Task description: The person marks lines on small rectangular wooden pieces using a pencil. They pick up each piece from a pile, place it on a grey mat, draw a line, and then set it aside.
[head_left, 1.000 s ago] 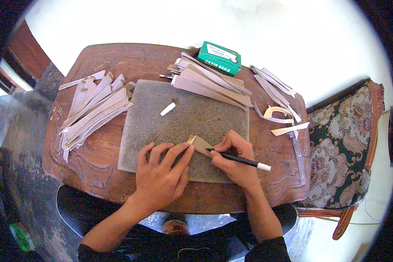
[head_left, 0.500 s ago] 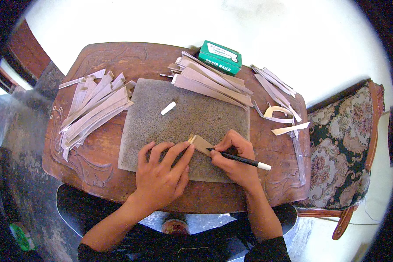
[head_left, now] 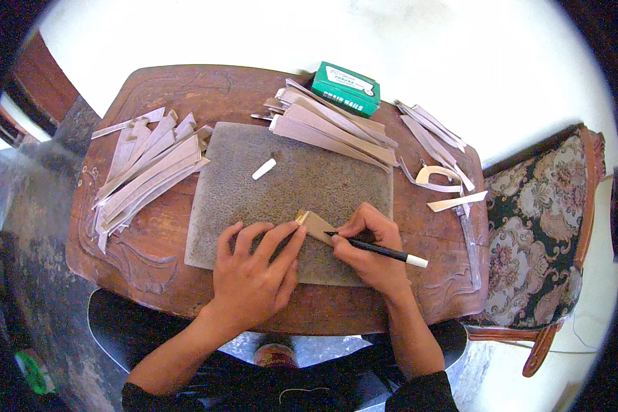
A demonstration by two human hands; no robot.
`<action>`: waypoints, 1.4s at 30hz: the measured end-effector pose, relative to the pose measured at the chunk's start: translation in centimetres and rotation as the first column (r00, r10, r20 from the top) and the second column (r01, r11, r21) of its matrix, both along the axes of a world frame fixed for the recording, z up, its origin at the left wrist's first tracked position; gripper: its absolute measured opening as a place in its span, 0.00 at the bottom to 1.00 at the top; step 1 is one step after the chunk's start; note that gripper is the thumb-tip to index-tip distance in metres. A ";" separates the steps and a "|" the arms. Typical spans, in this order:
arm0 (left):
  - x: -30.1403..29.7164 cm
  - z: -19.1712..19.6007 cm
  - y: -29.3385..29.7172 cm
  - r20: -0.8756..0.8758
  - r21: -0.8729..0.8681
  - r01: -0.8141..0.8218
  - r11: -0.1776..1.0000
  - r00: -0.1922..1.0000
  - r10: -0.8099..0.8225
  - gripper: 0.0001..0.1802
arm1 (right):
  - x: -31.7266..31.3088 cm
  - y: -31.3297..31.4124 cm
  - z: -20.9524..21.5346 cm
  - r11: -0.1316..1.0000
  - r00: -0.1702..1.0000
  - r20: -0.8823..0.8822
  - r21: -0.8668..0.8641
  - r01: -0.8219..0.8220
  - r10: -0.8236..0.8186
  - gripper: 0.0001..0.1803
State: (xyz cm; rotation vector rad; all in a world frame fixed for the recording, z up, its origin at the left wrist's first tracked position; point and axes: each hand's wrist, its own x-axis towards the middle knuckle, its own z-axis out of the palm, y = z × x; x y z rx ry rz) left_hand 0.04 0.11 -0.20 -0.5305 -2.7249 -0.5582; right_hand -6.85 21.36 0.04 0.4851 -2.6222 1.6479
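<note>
One black marker (head_left: 381, 250) clamped in right hand (head_left: 375, 271), tip set against brown strip (head_left: 317, 227). Strip laid between hands, on near half of grey mat (head_left: 230, 185); its left end touched by left hand (head_left: 253, 275), fingers spread, palm down. Hands held apart. White cap (head_left: 264, 169) laid farther back on mat. Strip heap (head_left: 154, 172) set at left of carved table (head_left: 336, 314); strip bundle (head_left: 329, 132) piled at mat's far edge, beside green box (head_left: 345, 90).

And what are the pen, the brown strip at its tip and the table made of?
The pen: probably smooth plastic, evenly black and white. The brown strip: maybe cardboard, matte and plain, though thin wood is possible. The table: likely varnished wood, brown with carved patterns.
</note>
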 end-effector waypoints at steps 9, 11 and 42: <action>-0.2 0.3 0.1 -0.017 -0.012 -0.011 1.000 1.000 0.011 0.25 | 0.1 0.9 -0.1 0.997 0.999 0.025 -0.067 0.032 -0.030 0.13; -0.2 0.3 0.2 -0.019 -0.016 -0.008 1.000 1.000 0.008 0.25 | 0.1 1.0 -0.1 0.997 0.999 0.037 -0.070 0.031 -0.029 0.14; 0.4 0.1 0.1 -0.021 -0.010 -0.008 1.000 1.000 0.008 0.25 | 0.4 0.6 0.2 1.000 1.000 -0.001 0.020 -0.003 0.003 0.13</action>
